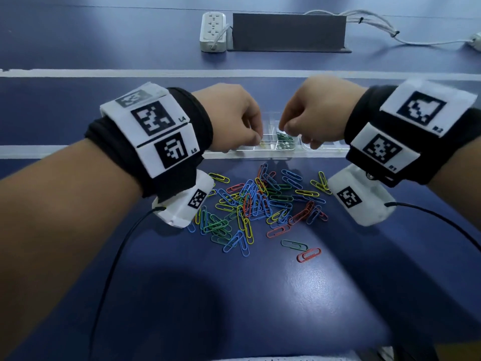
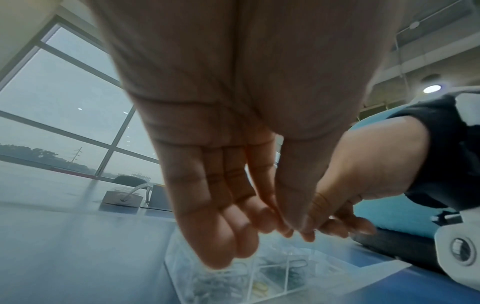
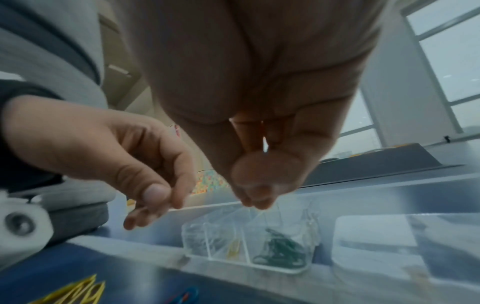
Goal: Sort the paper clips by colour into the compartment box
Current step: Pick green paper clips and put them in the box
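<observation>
Both hands hang over the clear compartment box (image 1: 276, 148), which sits on the blue bench (image 1: 286, 295) just below the fingertips. The left hand (image 1: 229, 113) has its fingers (image 2: 215, 230) drawn together and pointing down, thumb against forefinger; whether a clip is pinched there I cannot tell. The right hand (image 1: 312, 110) also bunches its fingers (image 3: 255, 197) downward over the box, and again no clip shows plainly between them.

Directly under the right fingertips one compartment holds a heap of green paper clips (image 3: 281, 253) — too tangled to count. The compartment beside it, below the left fingertips, holds one or two yellow clips (image 3: 233, 250).

Nearer the person than both hands lies the loose pile of mixed paper clips (image 1: 260, 204) — blue, yellow, green and red, several dozen, overlapping. Two lie apart from it: one green clip (image 1: 294, 245) and one red clip (image 1: 309, 254), touching each other.
</observation>
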Tool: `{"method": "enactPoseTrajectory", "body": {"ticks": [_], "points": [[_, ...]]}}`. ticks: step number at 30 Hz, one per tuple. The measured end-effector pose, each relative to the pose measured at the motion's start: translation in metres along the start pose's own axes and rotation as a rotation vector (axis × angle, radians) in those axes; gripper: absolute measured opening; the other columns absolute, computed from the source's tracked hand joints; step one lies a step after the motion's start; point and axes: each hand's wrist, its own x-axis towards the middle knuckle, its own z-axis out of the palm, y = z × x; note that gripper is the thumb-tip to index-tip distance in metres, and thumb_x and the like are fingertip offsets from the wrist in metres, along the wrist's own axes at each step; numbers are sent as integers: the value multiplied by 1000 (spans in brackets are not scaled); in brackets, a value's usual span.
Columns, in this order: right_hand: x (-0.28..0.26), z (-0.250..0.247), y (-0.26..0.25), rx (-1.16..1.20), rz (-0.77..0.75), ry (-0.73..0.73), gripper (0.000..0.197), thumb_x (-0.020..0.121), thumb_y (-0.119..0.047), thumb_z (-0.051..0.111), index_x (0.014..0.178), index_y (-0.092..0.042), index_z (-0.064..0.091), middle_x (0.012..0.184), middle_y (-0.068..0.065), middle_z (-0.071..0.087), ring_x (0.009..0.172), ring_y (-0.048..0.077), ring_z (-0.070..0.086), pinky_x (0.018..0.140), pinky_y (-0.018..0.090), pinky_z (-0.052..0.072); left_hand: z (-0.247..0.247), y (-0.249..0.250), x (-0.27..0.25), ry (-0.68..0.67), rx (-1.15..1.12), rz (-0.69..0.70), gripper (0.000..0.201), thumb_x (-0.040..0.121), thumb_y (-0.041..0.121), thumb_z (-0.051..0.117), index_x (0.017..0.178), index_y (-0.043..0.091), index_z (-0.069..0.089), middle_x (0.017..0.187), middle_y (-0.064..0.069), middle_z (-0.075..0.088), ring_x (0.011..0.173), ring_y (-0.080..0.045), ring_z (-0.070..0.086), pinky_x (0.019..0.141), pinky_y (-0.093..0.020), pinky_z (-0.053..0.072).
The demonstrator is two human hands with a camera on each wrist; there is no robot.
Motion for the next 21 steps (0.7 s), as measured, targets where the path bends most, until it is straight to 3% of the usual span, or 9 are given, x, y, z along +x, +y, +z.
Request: {"method": "enactPoseTrajectory", "body": {"ticks": [1,3,6,11,13,15,17,19,21], "points": [[-4,2,0,-31,-28,-14,19,83,-15,56,86,-19,74,61,2,67,51,15,64,74,30,58,0,-1,-3,-26,30,-2,7,82,26,62,81,23,69,60,4,64,54,-11,61,69,-19,49],[-14,6,-3,-65,-84,-75,13,81,-20,61,81,-21,74,58,1,66,44,11,61,65,23,55,1,-3,-8,-78,96,0,8,80,30,65,78,24,69,58,4,62,46,-4,57,63,-16,45],[-27,16,-6,-128,-186,-163,10,76,-23,65,78,-23,74,64,1,71,42,7,58,56,18,51,5,-8,-14,-151,184,-5,8,75,35,70,74,27,70,58,7,62,44,1,54,60,-16,42],[-40,31,-8,-268,-265,-233,11,75,-22,70,84,-21,76,71,-8,69,73,13,65,70,22,51,10,-13,-24,-231,228,-19,9,69,33,77,75,28,72,57,11,61,56,1,54,66,-19,44],[-41,32,-7,-271,-258,-214,11,77,-22,67,87,-21,73,73,-9,65,84,14,64,62,17,46,12,-14,-25,-254,215,-10,13,68,32,79,78,29,73,56,12,60,52,2,54,65,-19,45],[-41,32,-6,-257,-251,-182,11,80,-22,64,87,-26,70,67,-13,57,83,13,60,53,11,31,15,-14,-26,-257,200,7,15,67,36,78,80,31,73,56,13,61,49,4,53,61,-18,43],[-39,31,-3,-238,-250,-160,13,81,-19,61,84,-28,70,63,-13,54,79,15,58,56,12,36,18,-13,-27,-239,200,26,16,69,40,76,81,29,72,59,13,62,54,3,54,66,-20,46],[-39,30,0,-244,-251,-142,12,80,-18,60,78,-26,69,62,-12,57,77,18,61,68,19,46,20,-10,-27,-220,211,41,19,73,43,72,81,26,72,62,13,61,61,-1,55,71,-24,49],[-41,30,2,-249,-238,-141,7,77,-24,67,82,-21,72,71,-7,66,79,19,64,72,22,48,22,-7,-28,-211,231,54,22,75,44,69,81,23,71,62,12,60,61,-5,53,71,-25,49]]}}
